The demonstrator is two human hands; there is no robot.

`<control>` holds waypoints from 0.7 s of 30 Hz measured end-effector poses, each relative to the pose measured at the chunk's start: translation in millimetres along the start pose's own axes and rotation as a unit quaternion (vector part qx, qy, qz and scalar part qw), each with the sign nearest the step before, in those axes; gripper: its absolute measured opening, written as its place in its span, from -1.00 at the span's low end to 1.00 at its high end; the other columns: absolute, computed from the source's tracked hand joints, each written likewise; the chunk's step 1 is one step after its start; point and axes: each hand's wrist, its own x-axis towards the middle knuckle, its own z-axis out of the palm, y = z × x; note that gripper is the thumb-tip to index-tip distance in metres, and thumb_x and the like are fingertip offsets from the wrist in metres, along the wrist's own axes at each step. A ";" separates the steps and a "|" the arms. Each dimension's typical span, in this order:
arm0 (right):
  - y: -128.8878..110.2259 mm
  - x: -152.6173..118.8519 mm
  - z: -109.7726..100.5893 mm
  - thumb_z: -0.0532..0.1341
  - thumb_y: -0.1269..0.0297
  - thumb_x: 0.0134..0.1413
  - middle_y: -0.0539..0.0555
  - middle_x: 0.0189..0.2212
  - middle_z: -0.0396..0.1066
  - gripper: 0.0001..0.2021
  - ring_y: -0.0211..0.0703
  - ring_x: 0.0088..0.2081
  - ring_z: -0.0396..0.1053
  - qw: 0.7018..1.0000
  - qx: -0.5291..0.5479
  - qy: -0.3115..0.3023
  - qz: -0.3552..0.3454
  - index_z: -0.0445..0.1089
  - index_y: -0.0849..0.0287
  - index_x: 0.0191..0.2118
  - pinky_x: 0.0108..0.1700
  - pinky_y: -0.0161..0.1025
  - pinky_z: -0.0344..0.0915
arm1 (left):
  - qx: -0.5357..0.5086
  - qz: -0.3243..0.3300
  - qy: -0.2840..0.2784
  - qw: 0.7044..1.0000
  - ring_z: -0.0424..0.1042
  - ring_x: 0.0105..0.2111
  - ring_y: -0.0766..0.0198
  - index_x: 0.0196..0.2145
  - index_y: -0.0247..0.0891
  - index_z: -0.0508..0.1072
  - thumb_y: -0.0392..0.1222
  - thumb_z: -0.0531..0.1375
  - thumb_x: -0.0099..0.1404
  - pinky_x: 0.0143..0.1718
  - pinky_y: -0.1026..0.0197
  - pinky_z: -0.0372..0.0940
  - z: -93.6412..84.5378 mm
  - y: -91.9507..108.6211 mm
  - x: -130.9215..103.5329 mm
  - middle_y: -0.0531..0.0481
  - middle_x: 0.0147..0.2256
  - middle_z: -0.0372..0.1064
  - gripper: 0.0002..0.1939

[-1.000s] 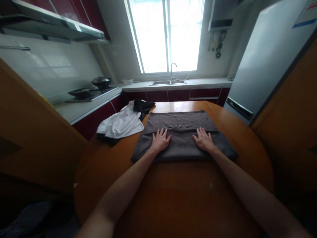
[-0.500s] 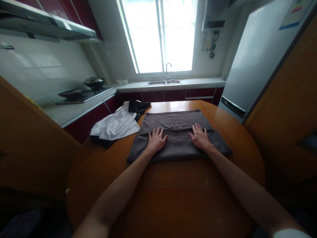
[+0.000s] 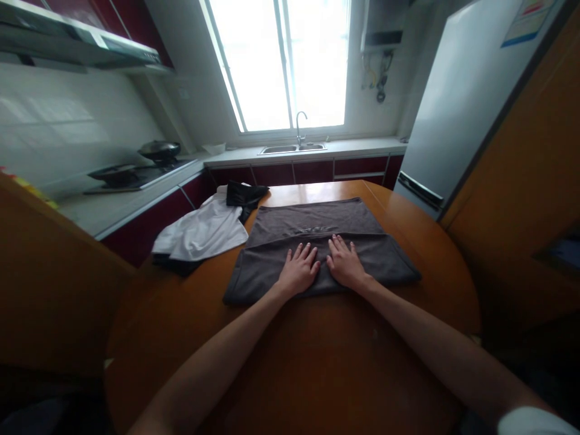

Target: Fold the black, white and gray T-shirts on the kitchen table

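A dark grey garment (image 3: 267, 260), perhaps a T-shirt, lies folded on the wooden table, its near part doubled over toward the far side. Dark lettering shows on the flat part just beyond the fold's edge. My left hand (image 3: 299, 269) rests palm down on the folded part, fingers spread. Close beside it, my right hand (image 3: 345, 261) lies flat on the same layer, its fingertips near the fold's edge. The two thumbs are a small gap apart. Neither hand grips the cloth.
White and black clothes (image 3: 203, 226) lie in a loose heap on the left of the round wooden table (image 3: 317, 362). Behind stands a counter with a sink (image 3: 290, 148). A stove with pans (image 3: 120, 175) is at left, a fridge (image 3: 446, 109) at right.
My hands have slid inward across the folded cloth, nearer each other, the left moving right and the right moving left. The view has shifted slightly.
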 end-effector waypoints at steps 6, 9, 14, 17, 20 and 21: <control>-4.5 -2.6 4.9 -0.07 0.16 0.39 0.30 0.44 -0.09 -0.40 0.07 0.46 -0.15 0.999 0.008 -0.025 -0.021 0.08 0.36 0.41 0.41 0.24 -0.21 | 0.015 0.006 0.000 1.000 -0.17 0.45 -0.02 0.43 -0.09 0.07 0.05 -0.16 0.53 0.39 -0.25 -0.14 0.6 -2.4 0.6 -0.03 0.45 -0.13 -0.40; -6.3 -2.0 5.2 -0.07 0.13 0.40 0.29 0.45 -0.10 -0.39 0.06 0.46 -0.17 0.999 0.020 -0.021 -0.016 0.04 0.39 0.42 0.41 0.22 -0.19 | 0.017 0.007 0.001 1.000 -0.16 0.44 -0.02 0.43 -0.09 0.08 0.07 -0.16 0.53 0.38 -0.25 -0.13 0.2 -2.2 1.1 -0.02 0.45 -0.13 -0.40; 6.0 -6.7 -13.9 -0.11 0.09 0.42 0.25 0.46 -0.14 -0.38 0.02 0.47 -0.20 1.000 0.027 -0.010 -0.011 0.01 0.34 0.44 0.41 0.19 -0.18 | 0.015 0.003 0.003 1.000 -0.15 0.44 -0.04 0.42 -0.11 0.10 0.08 -0.16 0.53 0.38 -0.25 -0.10 -1.8 -0.8 1.4 -0.04 0.45 -0.11 -0.40; 38.6 -16.0 -29.1 -0.14 0.08 0.43 0.25 0.47 -0.18 -0.37 0.01 0.48 -0.25 0.999 -0.008 0.032 0.021 -0.02 0.35 0.45 0.43 0.18 -0.26 | 0.010 -0.002 0.006 1.000 -0.16 0.44 -0.02 0.42 -0.08 0.10 0.08 -0.15 0.52 0.38 -0.24 -0.12 -1.9 -1.4 2.3 -0.02 0.45 -0.11 -0.40; 82.6 -24.4 -37.0 -0.14 0.07 0.43 0.28 0.47 -0.19 -0.35 0.03 0.48 -0.28 0.993 -0.037 0.040 0.103 -0.05 0.37 0.46 0.43 0.18 -0.30 | 0.005 0.002 0.001 1.000 -0.15 0.44 -0.03 0.42 -0.10 0.10 0.08 -0.14 0.52 0.38 -0.26 -0.13 -1.1 -2.5 2.8 -0.03 0.44 -0.11 -0.40; 95.3 -25.8 -37.6 -0.13 0.07 0.42 0.29 0.46 -0.17 -0.35 0.05 0.48 -0.26 0.991 -0.033 0.017 0.128 -0.04 0.38 0.45 0.43 0.17 -0.26 | 0.002 0.003 0.000 1.000 -0.15 0.44 -0.04 0.42 -0.10 0.10 0.08 -0.13 0.52 0.38 -0.26 -0.12 -0.7 -2.5 2.7 -0.04 0.44 -0.11 -0.40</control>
